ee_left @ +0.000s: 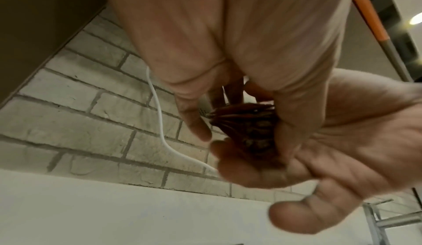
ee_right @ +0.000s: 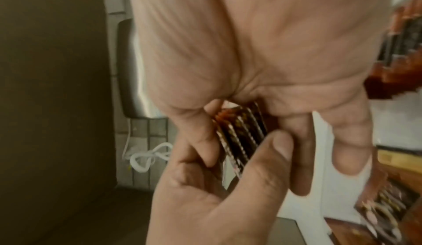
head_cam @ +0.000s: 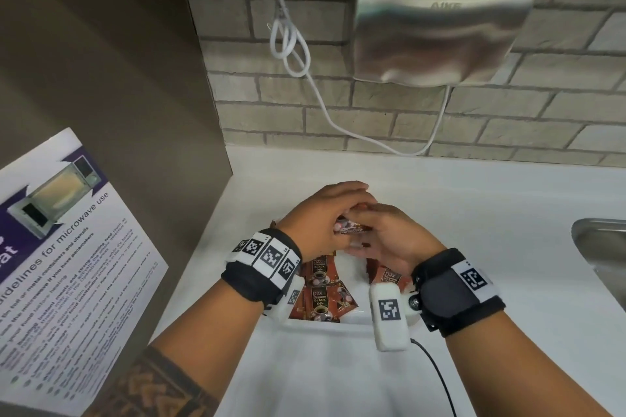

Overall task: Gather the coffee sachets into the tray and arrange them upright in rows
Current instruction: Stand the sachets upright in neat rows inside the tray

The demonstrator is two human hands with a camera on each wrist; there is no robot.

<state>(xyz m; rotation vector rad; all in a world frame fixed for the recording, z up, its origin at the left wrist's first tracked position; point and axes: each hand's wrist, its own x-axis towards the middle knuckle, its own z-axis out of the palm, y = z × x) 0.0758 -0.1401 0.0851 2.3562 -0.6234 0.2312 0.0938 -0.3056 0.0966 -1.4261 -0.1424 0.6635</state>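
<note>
Several brown sachets (ee_right: 239, 140) fanned between both hands.

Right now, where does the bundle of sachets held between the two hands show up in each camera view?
Head: the bundle of sachets sits centre, pinched between the left hand and right hand.
Left wrist: right of centre, edges fanned, below the palm.
Right wrist: centre, edge-on.
Shared landmark: the white cable on the brick wall.
</note>
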